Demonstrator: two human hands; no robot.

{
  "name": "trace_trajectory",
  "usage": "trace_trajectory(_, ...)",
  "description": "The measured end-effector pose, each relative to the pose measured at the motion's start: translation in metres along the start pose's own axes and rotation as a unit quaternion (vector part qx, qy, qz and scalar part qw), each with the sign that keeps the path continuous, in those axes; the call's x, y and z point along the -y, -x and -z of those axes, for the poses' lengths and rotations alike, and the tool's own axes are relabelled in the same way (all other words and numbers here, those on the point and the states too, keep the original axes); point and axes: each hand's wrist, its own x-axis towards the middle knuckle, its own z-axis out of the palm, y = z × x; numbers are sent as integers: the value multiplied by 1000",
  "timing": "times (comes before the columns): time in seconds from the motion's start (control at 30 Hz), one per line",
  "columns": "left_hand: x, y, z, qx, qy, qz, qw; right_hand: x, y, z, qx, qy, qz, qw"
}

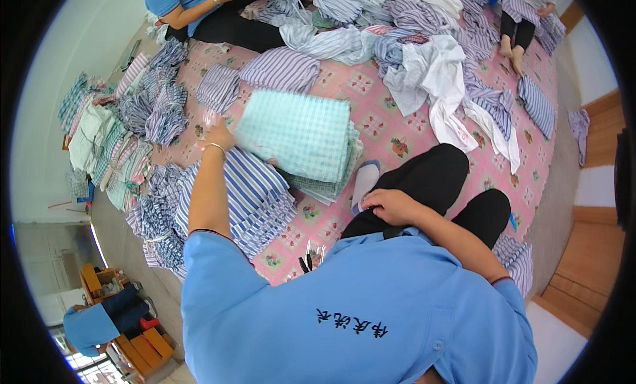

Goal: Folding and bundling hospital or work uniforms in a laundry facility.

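Note:
My left hand [218,137] reaches forward to the left edge of a folded aqua checked cloth [298,131]. A small clear, pinkish item [210,118] shows at its fingertips; whether they grip it is unclear. Beneath the aqua cloth lie folded grey-green checked cloths [328,185]. Under my left forearm sits a pile of folded blue-and-white striped cloths [248,190]. My right hand [395,206] rests on my black trousers [422,178] near the knee, holding nothing.
Cloth bundles [154,101] and folded stacks [112,140] line the left. Loose striped cloths [338,41] and white ones [432,81] heap ahead on the pink patterned mat [372,126]. Two people [198,16] sit beyond; another person [94,324] is at lower left. Black-handled items [306,263] lie near me.

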Motion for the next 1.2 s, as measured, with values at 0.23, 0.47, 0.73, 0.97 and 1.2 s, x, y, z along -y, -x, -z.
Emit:
trace_trajectory(0.23, -101, 16, -21, 93, -40, -185, 978, 12, 28, 42, -123, -425, -150, 884)
trace_trajectory(0.47, -201, 98, -102, 160, -51, -332, 928, -30, 61, 54, -155, -487, -93, 855)
trace_trajectory(0.73, -224, 117, -92, 84, -21, -326, 941, -43, 96, 80, -172, -499, -107, 842)
trace_trajectory(0.97, -216, 152, -144, 149, -76, -348, 922, -37, 120, 94, -151, -506, -99, 844)
trace_trajectory(1.2, -274, 156, -79, 185, 274, -390, 859, -31, 147, 88, -171, -492, -75, 850)
